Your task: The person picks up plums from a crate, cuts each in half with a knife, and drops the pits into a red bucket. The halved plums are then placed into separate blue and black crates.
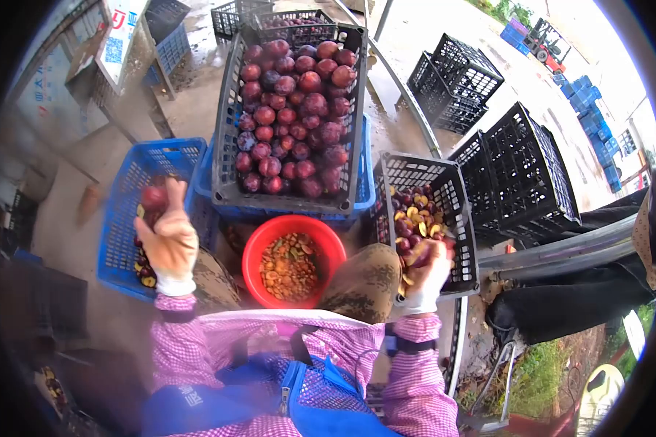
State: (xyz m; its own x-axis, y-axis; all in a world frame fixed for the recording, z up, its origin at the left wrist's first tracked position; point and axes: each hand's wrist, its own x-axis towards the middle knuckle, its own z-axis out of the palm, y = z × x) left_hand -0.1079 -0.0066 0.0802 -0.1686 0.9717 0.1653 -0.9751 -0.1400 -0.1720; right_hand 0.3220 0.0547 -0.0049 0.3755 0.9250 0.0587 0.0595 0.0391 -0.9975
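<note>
My left hand (169, 244), with a white cuff at its wrist, is over the blue basket (116, 266) on the left. Its thumb and fingers are apart. A blurred red plum (154, 198) shows just beyond the fingertips, apart from the palm. Cut plums lie lower in that basket, partly behind the hand. My right hand (428, 269) reaches over the black crate (468, 218) of halved plums (415, 213) on the right. Motion smears its fingers, so their grip is unclear. Between my knees stands a red bowl (251, 255) filled with plum stones (289, 268).
A black crate (229, 146) heaped with whole plums (291, 109) rests on a blue crate (368, 175) in front of me. Stacked black crates (525, 171) stand at the right, near another person's dark-trousered leg (561, 309). A forklift (547, 44) is far off.
</note>
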